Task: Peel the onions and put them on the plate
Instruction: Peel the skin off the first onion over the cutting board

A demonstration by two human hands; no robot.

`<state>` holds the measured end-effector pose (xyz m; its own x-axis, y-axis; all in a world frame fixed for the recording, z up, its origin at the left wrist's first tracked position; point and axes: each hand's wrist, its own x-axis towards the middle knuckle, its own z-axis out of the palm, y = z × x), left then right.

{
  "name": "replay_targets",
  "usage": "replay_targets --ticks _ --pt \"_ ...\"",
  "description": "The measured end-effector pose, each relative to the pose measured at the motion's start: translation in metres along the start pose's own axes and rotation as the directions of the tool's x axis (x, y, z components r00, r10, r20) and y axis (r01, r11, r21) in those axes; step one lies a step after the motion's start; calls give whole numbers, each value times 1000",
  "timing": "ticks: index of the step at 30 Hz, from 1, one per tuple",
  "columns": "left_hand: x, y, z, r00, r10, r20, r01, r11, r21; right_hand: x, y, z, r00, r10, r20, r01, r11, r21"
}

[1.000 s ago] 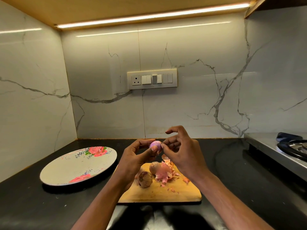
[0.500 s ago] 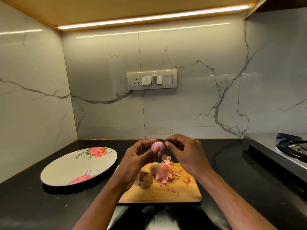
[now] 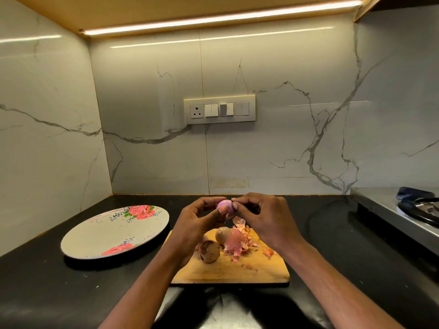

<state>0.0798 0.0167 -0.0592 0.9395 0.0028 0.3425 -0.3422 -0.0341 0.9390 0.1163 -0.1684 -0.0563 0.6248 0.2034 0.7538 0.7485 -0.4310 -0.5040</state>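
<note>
black counter (image 3: pixel 71 293) | cutting board (image 3: pixel 237 271) | marble wall (image 3: pixel 297 150) | switch panel (image 3: pixel 219 109)

No text, label, brand, number or sign can be read anywhere in the view.

both hands (image 3: pixel 234 218) around a pink onion (image 3: pixel 226 205)
</note>
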Motion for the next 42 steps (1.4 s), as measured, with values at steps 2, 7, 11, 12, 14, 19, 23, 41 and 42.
replay_targets --ticks 2,7,11,12,14,19,23,41,42 --pt "0 -1 0 1000 -8 8 8 1000 -9 -1 0 0 1000 3 1 -3 1000 -3" --pt "1 -2 0 1000 -22 13 23 1000 -16 -1 -1 1 1000 8 -4 -8 1000 3" --pt "1 -2 1 999 -25 26 26 1000 -14 0 2 1 999 33 -27 -33 999 23" --pt "1 -2 1 999 -22 28 23 1000 -15 1 3 1 998 47 -30 -45 998 39" --pt "1 -1 2 1000 -16 19 16 1000 -20 1 4 1 997 70 -34 -68 995 70" --pt "1 1 1 1000 -8 -5 8 999 -38 1 2 -2 997 74 12 -75 991 107" --pt "0 0 1 1000 3 11 -3 1000 -6 0 1 -4 1000 15 21 -16 999 42" --pt "1 1 0 999 41 9 -41 998 55 2 4 -4 996 78 42 -82 991 103" --pt "2 0 1 999 41 6 -41 997 60 2 3 -5 996 67 52 -72 993 97"
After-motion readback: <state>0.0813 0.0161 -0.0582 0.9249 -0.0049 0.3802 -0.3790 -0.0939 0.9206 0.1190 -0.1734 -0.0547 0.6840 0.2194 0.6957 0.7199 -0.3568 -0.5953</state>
